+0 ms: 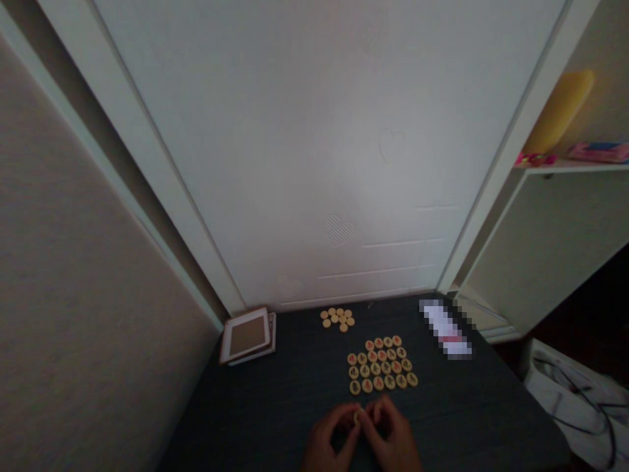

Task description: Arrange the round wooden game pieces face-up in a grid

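Observation:
A small round Chinese chess piece point(358, 416) is pinched between the fingertips of both hands, close to the table's front. My left hand point(330, 438) grips it with thumb and fingers. My right hand point(392, 436) meets it from the other side, fingers curled and thumb against the piece. Just beyond my hands lie rows of wooden Chinese chess pieces point(378, 368) with red or black characters facing up. Farther back is a loose cluster of pieces point(337, 317) with plain faces up. The held piece's face is too small to read.
The dark table point(275, 406) meets a white panel point(314, 164) at the back. Stacked framed flat items point(248, 334) lie at the left. A blurred white packet point(446, 330) rests at the right. A white box with cables point(580, 400) stands beyond the right edge.

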A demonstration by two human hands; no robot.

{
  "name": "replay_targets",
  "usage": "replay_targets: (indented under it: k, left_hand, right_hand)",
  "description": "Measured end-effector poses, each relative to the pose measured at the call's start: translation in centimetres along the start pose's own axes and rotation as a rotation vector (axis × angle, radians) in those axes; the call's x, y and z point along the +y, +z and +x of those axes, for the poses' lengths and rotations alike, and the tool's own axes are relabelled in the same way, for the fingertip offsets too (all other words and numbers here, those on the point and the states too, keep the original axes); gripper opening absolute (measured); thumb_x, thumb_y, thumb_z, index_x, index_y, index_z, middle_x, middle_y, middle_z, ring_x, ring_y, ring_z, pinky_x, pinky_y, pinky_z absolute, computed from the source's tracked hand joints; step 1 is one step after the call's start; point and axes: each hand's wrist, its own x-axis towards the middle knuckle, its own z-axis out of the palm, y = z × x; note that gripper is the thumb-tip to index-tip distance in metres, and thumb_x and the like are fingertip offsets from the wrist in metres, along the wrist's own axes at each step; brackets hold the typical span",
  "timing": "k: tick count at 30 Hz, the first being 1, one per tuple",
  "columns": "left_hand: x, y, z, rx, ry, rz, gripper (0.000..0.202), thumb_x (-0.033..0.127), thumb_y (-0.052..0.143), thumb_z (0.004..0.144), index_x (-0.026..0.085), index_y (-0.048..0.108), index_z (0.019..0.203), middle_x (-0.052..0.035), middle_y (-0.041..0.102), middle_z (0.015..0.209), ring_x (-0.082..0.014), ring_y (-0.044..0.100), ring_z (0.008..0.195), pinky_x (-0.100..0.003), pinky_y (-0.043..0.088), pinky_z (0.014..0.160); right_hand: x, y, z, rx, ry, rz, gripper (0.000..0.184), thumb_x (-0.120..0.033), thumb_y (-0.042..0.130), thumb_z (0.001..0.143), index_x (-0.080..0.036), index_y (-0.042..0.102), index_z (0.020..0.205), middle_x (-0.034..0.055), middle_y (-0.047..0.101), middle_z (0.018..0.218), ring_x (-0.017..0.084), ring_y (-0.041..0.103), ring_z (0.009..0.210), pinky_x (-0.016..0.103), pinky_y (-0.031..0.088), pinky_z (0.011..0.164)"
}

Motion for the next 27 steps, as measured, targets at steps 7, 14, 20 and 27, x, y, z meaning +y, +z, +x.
replay_targets:
  k: [7,14,20,27]
  left_hand:
    - [0.2,0.2,0.0,0.001,-0.006,-0.026,0.027,0.046,0.065,0.09,0.029,0.075,0.108,-0.0044,0.08,0.102,-0.0221,0.075,0.09,-0.027,0.059,0.085]
    - [0.7,0.0,-0.1,-0.001,0.026,-0.028,0.025,0.042,0.066,0.09,0.026,0.075,0.107,-0.0052,0.08,0.097,-0.0219,0.074,0.086,-0.027,0.059,0.082]
    - [1.4,0.2,-0.3,0.016,-0.033,-0.045,0.027,0.043,0.064,0.092,0.025,0.074,0.109,-0.0048,0.08,0.1,-0.0211,0.074,0.089,-0.029,0.058,0.087]
    - [1.8,-0.2,-0.4,0.009,0.013,-0.061,0.027,0.042,0.066,0.09,0.025,0.076,0.108,-0.0054,0.08,0.1,-0.0216,0.074,0.087,-0.03,0.059,0.085]
  right_hand:
    - [-0.4,0.0,-0.2,-0.028,0.022,0.095,0.039,-0.056,0.068,0.084,-0.023,0.05,0.075,0.0032,0.069,0.078,0.019,0.066,0.072,0.026,0.053,0.068]
    - [-0.5,-0.1,-0.1,-0.036,0.018,0.072,0.036,-0.05,0.072,0.084,-0.022,0.052,0.074,0.0032,0.068,0.077,0.018,0.065,0.073,0.026,0.052,0.068]
    - [-0.9,-0.2,-0.4,-0.04,0.03,0.156,0.034,-0.047,0.07,0.087,-0.022,0.051,0.075,0.0027,0.067,0.081,0.019,0.065,0.078,0.029,0.053,0.074]
    - [-0.6,-0.3,-0.4,-0.043,0.018,0.172,0.031,-0.044,0.074,0.084,-0.022,0.053,0.077,0.0026,0.067,0.082,0.02,0.065,0.078,0.03,0.052,0.074]
